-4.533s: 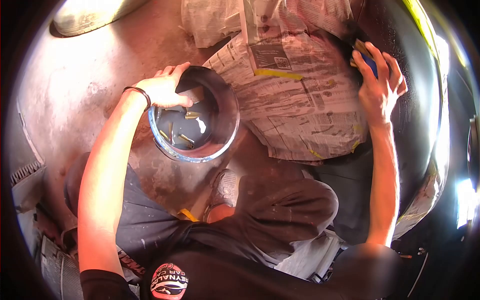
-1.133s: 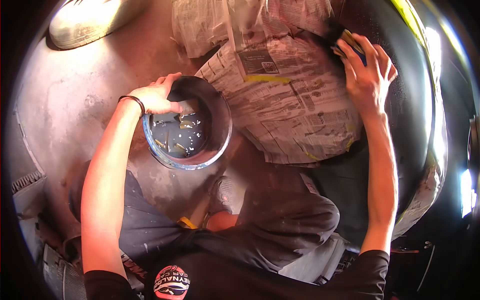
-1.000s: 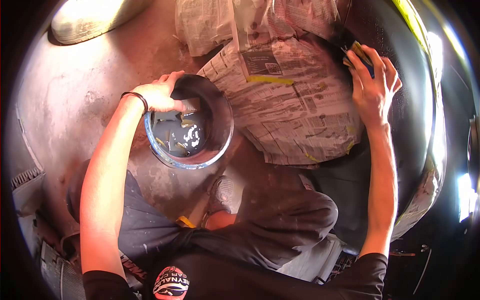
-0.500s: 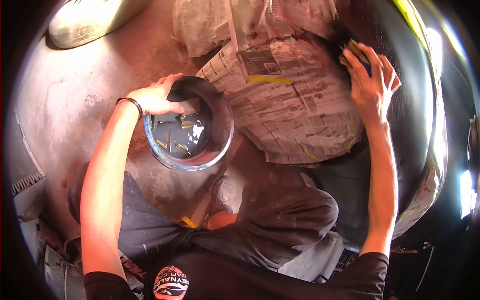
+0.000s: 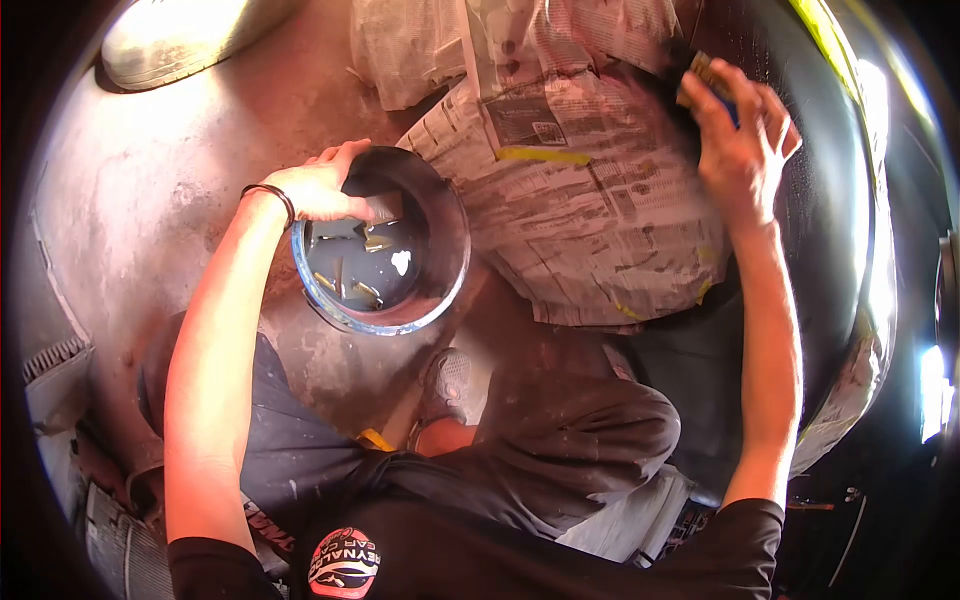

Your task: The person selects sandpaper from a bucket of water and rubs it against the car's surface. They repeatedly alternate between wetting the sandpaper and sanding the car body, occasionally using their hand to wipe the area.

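Observation:
My left hand grips the rim of a dark bucket with a blue-stained edge, its thumb inside the rim. Greyish water in the bucket holds several folded yellowish strips and a grey-brown piece that looks like sandpaper close to my thumb. My right hand is closed around a small sanding block, tan and dark with some blue showing. It presses the block on the dark car panel, beside the edge of the masking newspaper. My fingers partly hide the block.
Yellow tape holds the newspaper. A tire lies at the upper left on the stained floor. My bent leg is below the newspaper. Grey parts stand at the left edge.
My right hand has slid slightly upward along the panel with the sanding block. My left hand stays on the bucket rim, and the view has shifted a little.

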A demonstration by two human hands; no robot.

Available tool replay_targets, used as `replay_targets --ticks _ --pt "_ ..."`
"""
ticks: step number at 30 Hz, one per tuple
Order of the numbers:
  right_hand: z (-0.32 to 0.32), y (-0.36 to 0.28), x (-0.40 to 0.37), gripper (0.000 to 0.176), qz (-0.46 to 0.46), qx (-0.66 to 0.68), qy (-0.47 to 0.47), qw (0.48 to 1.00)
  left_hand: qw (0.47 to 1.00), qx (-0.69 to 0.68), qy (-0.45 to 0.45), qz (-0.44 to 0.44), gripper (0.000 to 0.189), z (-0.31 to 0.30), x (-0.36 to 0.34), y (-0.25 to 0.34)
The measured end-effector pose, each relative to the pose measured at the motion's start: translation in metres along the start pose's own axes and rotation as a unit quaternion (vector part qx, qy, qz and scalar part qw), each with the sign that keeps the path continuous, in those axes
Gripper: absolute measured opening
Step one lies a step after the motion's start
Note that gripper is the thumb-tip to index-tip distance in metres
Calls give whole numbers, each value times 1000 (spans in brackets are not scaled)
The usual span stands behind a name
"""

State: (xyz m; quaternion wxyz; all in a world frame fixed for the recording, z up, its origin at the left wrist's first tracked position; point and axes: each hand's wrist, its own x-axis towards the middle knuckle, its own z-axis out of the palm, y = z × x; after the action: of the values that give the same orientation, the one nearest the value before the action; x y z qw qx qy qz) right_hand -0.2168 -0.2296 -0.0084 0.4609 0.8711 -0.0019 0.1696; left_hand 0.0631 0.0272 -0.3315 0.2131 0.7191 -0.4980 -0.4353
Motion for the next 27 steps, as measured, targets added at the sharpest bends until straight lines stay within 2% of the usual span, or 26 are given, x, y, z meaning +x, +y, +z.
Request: replay_targets --ticks 4,7,10,16,19,23,27 --pt "-6 4 2 46 -12 -10 -5 1000 1000 13 -3 -15 124 -4 -5 6" --pt "-4 7 9 44 -2 -2 6 1000 1000 -2 5 11 123 3 7 -9" --pt "-5 -5 -7 41 -4 -4 -10 1000 999 20 -10 -38 124 -5 -5 10" --pt "-9 2 -3 41 20 -16 -5 1000 1000 0 6 10 124 1 3 -5" --pt "-13 1 -18 41 29 -20 -10 999 999 18 -5 -30 125 -3 -3 7" --pt "-6 -8 -3 44 32 -7 -3 999 1000 9 4 -10 126 1 1 4" --pt "-13 0 -23 45 40 0 -1 999 1000 0 9 12 126 3 6 -11"
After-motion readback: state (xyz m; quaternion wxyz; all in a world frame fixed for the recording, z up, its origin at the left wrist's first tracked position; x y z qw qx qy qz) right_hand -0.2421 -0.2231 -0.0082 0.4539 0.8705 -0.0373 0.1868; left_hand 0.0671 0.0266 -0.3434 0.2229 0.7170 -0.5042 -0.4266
